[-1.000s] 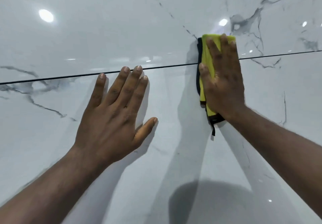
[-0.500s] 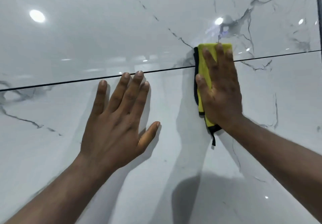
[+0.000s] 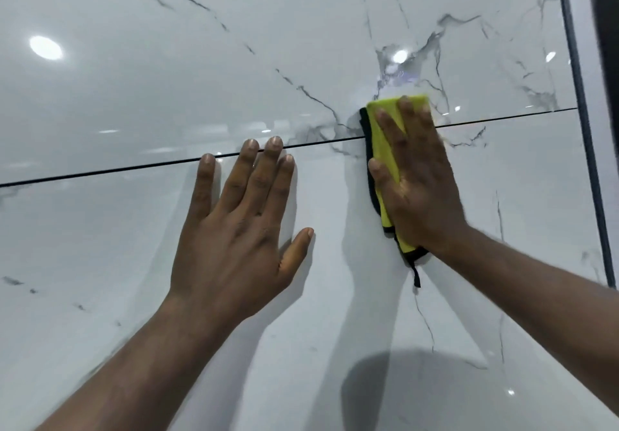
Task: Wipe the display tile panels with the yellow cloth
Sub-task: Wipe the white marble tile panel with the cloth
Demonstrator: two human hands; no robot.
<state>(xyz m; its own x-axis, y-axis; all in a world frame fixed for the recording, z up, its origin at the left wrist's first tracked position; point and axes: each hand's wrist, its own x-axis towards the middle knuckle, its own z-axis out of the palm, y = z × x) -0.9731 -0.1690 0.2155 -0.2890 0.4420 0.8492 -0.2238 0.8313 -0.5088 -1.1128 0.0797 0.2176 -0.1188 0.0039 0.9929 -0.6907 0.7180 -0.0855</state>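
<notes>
Two glossy white marble-look tile panels are filling the view, grey veins running across them. The upper panel (image 3: 167,78) and the lower panel (image 3: 83,246) are meeting at a thin dark seam (image 3: 100,171) that is slanting slightly upward to the right. Near the right edge a dark vertical joint (image 3: 582,129) is closing off both panels, and a black frame (image 3: 606,28) is standing just beyond it. The polished surface is mirroring the room: a round ceiling light (image 3: 45,47) is glowing at the upper left, and smaller bright spots are shining further right.

The right hand (image 3: 418,189) is pressing the yellow cloth (image 3: 390,107) flat against the tiles, right across the seam, so the cloth is covering part of both panels. Its grip is wide, the fingers lying straight over the fabric rather than curling round it. The cloth's black edging (image 3: 365,149) is showing along the left side, and a small black loop (image 3: 416,276) is hanging below the wrist.

The left hand (image 3: 234,229) is resting palm-down on the lower panel, its grip wide and holding nothing, fingertips reaching the seam. Soft shadows of both arms are falling on the tile beneath them.
</notes>
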